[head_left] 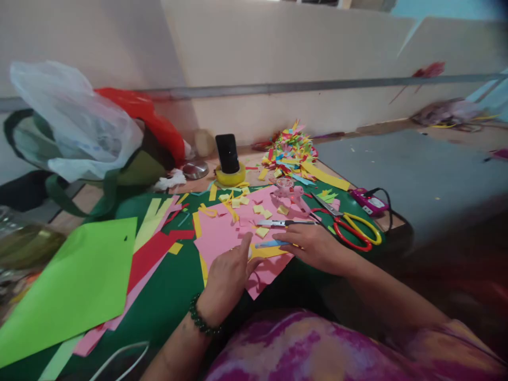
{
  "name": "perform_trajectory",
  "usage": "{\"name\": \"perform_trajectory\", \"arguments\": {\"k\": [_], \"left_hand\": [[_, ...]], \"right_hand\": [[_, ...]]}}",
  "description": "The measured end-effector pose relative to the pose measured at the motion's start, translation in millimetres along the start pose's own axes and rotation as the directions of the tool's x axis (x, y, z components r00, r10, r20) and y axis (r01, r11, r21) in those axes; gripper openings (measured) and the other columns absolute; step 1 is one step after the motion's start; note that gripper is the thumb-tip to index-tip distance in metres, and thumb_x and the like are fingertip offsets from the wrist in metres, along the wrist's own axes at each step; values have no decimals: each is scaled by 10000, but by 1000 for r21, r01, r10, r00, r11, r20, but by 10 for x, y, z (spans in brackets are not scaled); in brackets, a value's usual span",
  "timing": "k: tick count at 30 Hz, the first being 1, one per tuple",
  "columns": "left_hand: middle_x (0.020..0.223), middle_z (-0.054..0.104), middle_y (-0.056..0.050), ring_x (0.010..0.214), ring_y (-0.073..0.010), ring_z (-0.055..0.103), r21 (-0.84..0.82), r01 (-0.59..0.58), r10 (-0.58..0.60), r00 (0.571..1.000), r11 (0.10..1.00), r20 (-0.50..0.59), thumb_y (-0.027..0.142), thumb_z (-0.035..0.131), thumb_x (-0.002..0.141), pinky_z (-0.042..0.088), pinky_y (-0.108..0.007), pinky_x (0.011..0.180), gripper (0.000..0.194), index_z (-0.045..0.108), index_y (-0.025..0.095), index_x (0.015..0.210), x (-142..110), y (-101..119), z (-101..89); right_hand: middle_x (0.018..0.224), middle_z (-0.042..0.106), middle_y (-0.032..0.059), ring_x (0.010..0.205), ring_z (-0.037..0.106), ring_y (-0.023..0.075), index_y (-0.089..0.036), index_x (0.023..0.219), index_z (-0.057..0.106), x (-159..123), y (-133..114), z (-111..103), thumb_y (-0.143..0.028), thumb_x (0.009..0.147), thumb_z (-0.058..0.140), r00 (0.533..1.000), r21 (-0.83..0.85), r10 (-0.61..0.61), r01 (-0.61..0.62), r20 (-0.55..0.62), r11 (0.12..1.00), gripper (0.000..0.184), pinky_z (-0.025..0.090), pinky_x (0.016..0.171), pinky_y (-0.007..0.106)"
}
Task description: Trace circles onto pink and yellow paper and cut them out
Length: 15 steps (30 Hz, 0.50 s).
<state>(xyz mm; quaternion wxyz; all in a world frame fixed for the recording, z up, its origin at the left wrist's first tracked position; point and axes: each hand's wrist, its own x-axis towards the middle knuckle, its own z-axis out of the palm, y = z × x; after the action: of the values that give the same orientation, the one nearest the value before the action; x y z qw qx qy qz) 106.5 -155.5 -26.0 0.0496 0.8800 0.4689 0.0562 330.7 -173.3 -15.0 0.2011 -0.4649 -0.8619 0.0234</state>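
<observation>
My left hand, with a dark green bead bracelet, rests on pink paper, thumb raised apart from the fingers. A yellow paper strip lies between my two hands; a small white spot by the left thumb is too blurred to name. My right hand comes in from the right, fingers bent over the end of a slim light-blue pen-like stick. Just beyond those fingers lies a utility knife. Small yellow paper squares are scattered around, and a pink glue gun stands behind them.
Scissors with red and yellow handles lie right, near a magenta box with a cable. A phone leans in a yellow tape roll. Paper scraps are heaped behind. Green sheet and bags occupy the left.
</observation>
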Motion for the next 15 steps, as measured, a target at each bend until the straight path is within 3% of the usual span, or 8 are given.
{"name": "perform_trajectory", "arguments": {"k": [2, 5, 9, 11, 15], "left_hand": [[873, 714, -48, 777, -207, 708, 21, 0, -2, 995, 1000, 100, 245, 507, 946, 454, -253, 584, 230, 509, 174, 1166, 4, 40, -85], [911, 704, -57, 829, -204, 704, 40, 28, -36, 976, 999, 217, 170, 499, 937, 461, -247, 612, 61, 549, 187, 967, -5, 84, -162], [926, 706, -67, 865, -208, 704, 42, 41, -51, 960, 998, 276, 155, 435, 964, 484, -259, 649, 94, 525, 181, 976, -19, 71, -178], [933, 708, -62, 891, -202, 702, 14, 8, -12, 958, 1000, 287, 129, 442, 954, 493, -254, 676, 102, 513, 188, 998, -24, 59, -186], [960, 707, -68, 928, -206, 699, -16, -21, 25, 947, 1000, 319, 94, 468, 923, 512, -259, 716, 156, 507, 191, 1039, -34, 57, -206]], "right_hand": [[829, 700, 67, 761, 648, 183, -209, 1114, 696, 37, -23, 146, -246, 941, 550, 999, 62, -14, 12, 36, 998, 230, 469, 657, 257], [845, 711, 66, 775, 646, 176, -183, 1104, 699, 103, -18, 210, -276, 914, 606, 996, 209, 22, -41, 90, 977, 232, 459, 677, 249], [774, 703, 31, 665, 606, 133, -157, 977, 719, 162, 36, 114, -356, 939, 565, 956, 358, 23, -131, 291, 924, 254, 392, 576, 209], [708, 678, 23, 608, 565, 124, -145, 905, 713, 168, 53, 72, -369, 958, 530, 936, 316, -12, -107, 351, 943, 294, 340, 537, 215], [692, 669, 44, 603, 553, 133, -132, 864, 682, 154, 46, 106, -354, 965, 519, 930, 185, -59, -10, 363, 983, 294, 319, 544, 227]]}}
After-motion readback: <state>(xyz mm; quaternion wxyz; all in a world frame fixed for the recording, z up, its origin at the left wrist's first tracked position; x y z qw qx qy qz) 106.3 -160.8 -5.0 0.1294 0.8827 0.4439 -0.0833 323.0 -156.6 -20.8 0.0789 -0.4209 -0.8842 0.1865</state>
